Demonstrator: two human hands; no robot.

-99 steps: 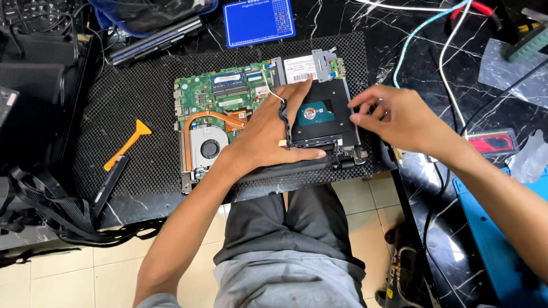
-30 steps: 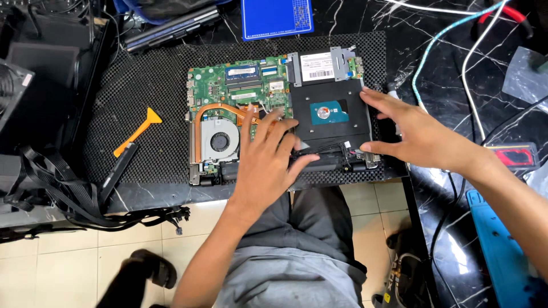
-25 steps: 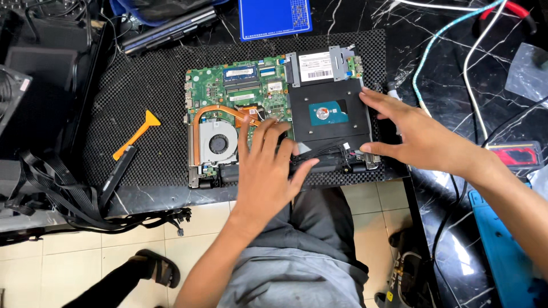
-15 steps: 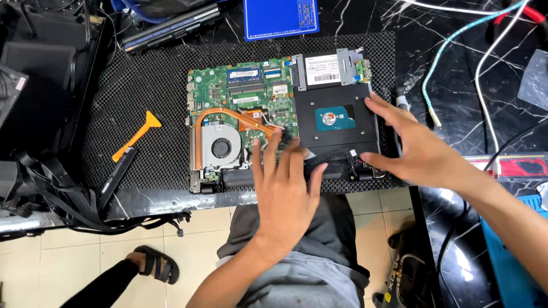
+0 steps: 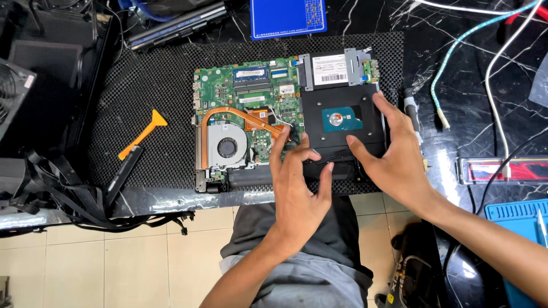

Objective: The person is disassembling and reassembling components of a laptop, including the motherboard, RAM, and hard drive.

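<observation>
Seen from the head camera: risk of a slip here, since bare fingertips so near the exposed green circuit board (image 5: 245, 108) could brush small parts or tug the thin wires beside the copper pipe (image 5: 240, 114); a careless pull could also strain whatever connector joins the black hard drive (image 5: 341, 121) to the board. Left hand (image 5: 299, 188) spread wide, fingers fanned, gripping nothing, fingertips resting at the drive's near-left edge, just right of the round fan (image 5: 226, 147). Right hand (image 5: 394, 154) open too, flat and loosely curved along the drive's right side, thumb at its near edge, index fingertip toward the far corner. Drive lying between both hands, just beyond the fingertips. Orange pry tool (image 5: 144, 133) well off to the left, untouched.
</observation>
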